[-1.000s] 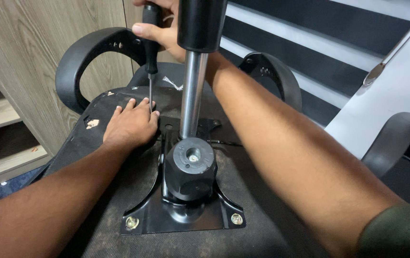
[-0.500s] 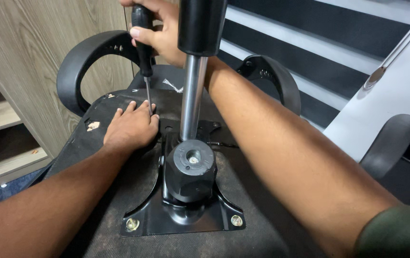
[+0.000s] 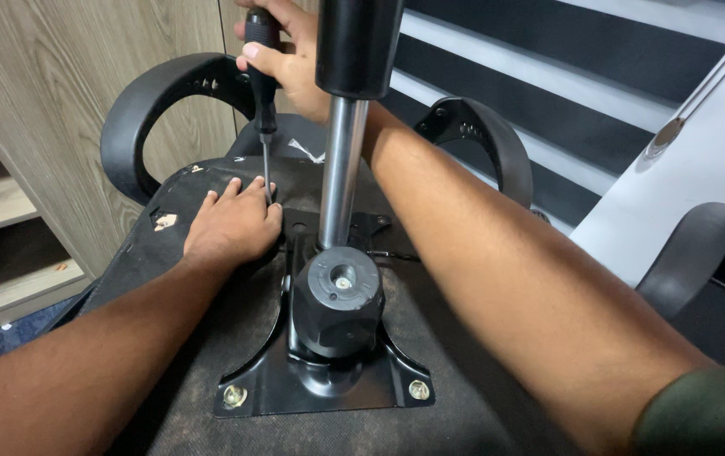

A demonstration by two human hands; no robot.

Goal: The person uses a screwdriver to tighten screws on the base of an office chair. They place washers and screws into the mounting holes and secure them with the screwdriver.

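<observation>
Right hand (image 3: 291, 55) grips the screwdriver (image 3: 263, 80) upright, shaft pointing straight down from the fist to the plate (image 3: 329, 393) corner, where the left hand (image 3: 231, 226) lies flat, fingertips touching the tip.

plate (image 3: 269, 384) on seat underside (image 3: 210, 338) | armrests (image 3: 139, 127) behind | cabinet (image 3: 58, 101) left

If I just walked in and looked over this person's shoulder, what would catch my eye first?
A shiny metal column rises from a black mounting plate bolted to the underside of an upturned chair seat, right in the middle. At the top, the right hand grips a black-handled screwdriver pointing down, its tip beside the fingers of the left hand, which lies flat on the seat.
</observation>
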